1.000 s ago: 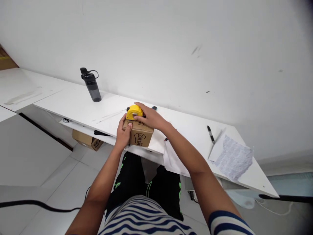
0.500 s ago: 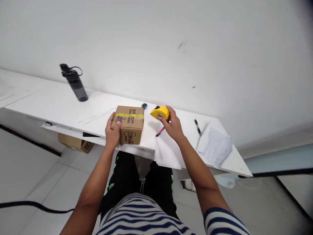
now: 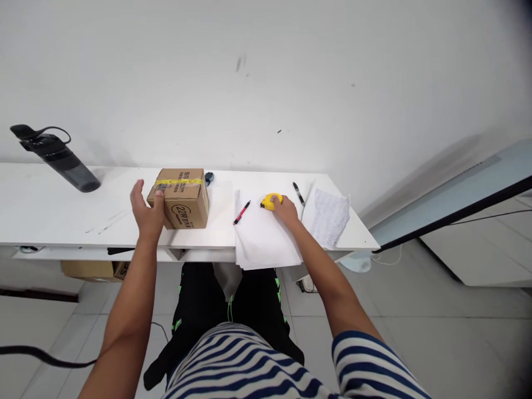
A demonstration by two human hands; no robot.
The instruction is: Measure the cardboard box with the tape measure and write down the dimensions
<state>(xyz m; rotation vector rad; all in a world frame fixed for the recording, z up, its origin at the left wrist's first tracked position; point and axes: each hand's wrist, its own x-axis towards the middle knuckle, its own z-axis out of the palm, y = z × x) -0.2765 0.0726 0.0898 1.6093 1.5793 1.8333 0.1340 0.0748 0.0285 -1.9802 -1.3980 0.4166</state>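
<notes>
A small brown cardboard box (image 3: 187, 213) with yellow tape across its top sits on the white table, near the front edge. Beside its left side is my left hand (image 3: 147, 213), fingers spread, the thumb at the box's near left corner; whether it touches is hard to tell. My right hand (image 3: 286, 210) grips a yellow tape measure (image 3: 271, 201) over the white sheets of paper (image 3: 266, 238). On the left part of the paper lies a red and black pen (image 3: 241, 212).
A dark water bottle (image 3: 68, 163) stands at the left. Behind the box is a small dark blue object (image 3: 209, 178). A black marker (image 3: 298, 194) and a crumpled white sheet (image 3: 330, 219) lie at the right. Another cardboard box (image 3: 89, 270) shows below the table (image 3: 112, 205).
My view has turned to the right. My right hand has lowered the tape measure from beside the box to the paper. My left hand's fingers have come away from the box and spread.
</notes>
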